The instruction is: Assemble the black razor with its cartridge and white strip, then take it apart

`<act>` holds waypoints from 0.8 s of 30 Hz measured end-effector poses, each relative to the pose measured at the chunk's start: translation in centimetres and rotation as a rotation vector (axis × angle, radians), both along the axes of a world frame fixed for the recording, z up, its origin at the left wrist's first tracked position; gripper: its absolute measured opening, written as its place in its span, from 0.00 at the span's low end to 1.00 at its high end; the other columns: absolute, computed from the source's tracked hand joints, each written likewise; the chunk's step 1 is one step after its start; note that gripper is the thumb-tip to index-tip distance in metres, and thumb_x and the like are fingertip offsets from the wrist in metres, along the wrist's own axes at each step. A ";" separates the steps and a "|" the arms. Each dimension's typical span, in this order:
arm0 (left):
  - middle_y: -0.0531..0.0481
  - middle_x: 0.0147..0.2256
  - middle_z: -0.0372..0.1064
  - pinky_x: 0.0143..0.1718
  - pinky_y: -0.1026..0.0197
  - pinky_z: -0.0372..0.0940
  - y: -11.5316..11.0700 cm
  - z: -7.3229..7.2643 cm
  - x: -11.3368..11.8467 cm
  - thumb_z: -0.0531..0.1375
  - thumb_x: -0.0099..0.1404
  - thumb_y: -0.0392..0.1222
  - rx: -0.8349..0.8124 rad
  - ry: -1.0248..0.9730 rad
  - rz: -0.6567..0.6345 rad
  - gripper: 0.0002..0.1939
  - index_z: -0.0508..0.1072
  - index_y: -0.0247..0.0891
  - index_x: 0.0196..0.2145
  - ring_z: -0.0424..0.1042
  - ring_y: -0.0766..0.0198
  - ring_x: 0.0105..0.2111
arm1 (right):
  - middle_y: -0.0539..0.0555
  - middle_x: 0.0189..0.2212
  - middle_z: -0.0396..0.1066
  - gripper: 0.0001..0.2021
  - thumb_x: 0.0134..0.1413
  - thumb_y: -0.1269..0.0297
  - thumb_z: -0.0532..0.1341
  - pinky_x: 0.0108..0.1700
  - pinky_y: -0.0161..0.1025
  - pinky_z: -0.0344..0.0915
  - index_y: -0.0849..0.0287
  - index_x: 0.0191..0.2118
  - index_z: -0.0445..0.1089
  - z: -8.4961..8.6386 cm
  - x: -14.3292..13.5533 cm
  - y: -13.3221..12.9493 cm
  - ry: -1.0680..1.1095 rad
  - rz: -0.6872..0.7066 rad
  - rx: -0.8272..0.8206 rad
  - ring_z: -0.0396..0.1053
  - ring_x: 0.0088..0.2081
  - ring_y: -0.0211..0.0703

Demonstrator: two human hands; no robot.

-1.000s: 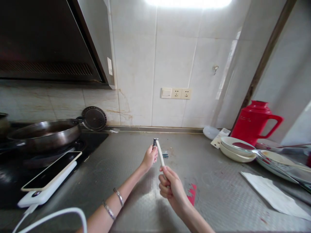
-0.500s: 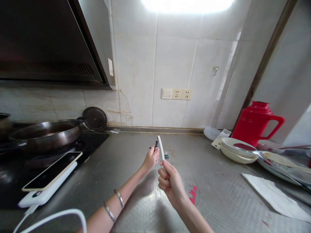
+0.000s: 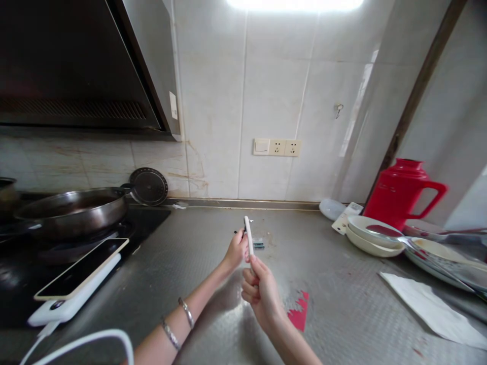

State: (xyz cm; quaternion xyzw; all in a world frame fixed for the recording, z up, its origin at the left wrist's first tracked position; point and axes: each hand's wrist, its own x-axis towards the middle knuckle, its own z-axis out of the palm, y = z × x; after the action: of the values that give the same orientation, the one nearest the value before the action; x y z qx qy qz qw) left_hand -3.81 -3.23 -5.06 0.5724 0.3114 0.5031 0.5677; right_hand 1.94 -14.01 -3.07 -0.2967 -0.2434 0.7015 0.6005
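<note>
**Head view: white handle upright, small dark piece pinched beside it**

Head view, centre of the frame: the right hand is gripping the lower end of a slim white handle, fingers curled shut around it, and the handle is standing nearly upright above the steel counter. Just left of it, the left hand is pinching a small dark piece between closed fingertips, right beside the handle's upper half; whether the two are touching is too small to tell.

Doing this well, as I judge it, means keeping the right fist steady as an anchor, letting only the left fingertips work, and holding both over the counter so a dropped part lands close.

Behind the hands, a small dark packet is lying on the counter. At left of the frame, a phone is resting on a white power bank, with a pan on the hob behind. At right, a red jug is standing behind stacked bowls, and a paper sheet is lying at lower right.
</note>
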 end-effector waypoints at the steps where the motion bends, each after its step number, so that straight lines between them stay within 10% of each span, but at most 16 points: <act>1: 0.63 0.15 0.48 0.12 0.69 0.43 0.1 -0.2 0.1 0.54 0.57 0.54 0.004 0.009 -0.007 0.16 0.57 0.40 0.28 0.47 0.76 0.11 | 0.35 0.11 0.40 0.24 0.34 0.48 0.66 0.15 0.28 0.28 0.54 0.29 0.52 0.0 0.0 -0.1 0.005 -0.003 -0.008 0.31 0.13 0.23; 24: 0.63 0.17 0.46 0.12 0.72 0.45 0.7 -0.4 -0.1 0.55 0.56 0.59 -0.001 -0.066 -0.061 0.20 0.55 0.39 0.27 0.46 0.77 0.13 | 0.36 0.12 0.39 0.21 0.37 0.49 0.65 0.15 0.28 0.30 0.55 0.31 0.57 -1.0 0.5 -1.1 0.046 0.025 -0.022 0.30 0.13 0.25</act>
State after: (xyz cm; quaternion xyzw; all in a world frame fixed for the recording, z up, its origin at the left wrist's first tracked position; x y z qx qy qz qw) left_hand -3.95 -2.57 -5.48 0.5645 0.2750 0.5040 0.5931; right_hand 2.39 -15.14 -4.02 -0.2838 -0.2254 0.7181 0.5941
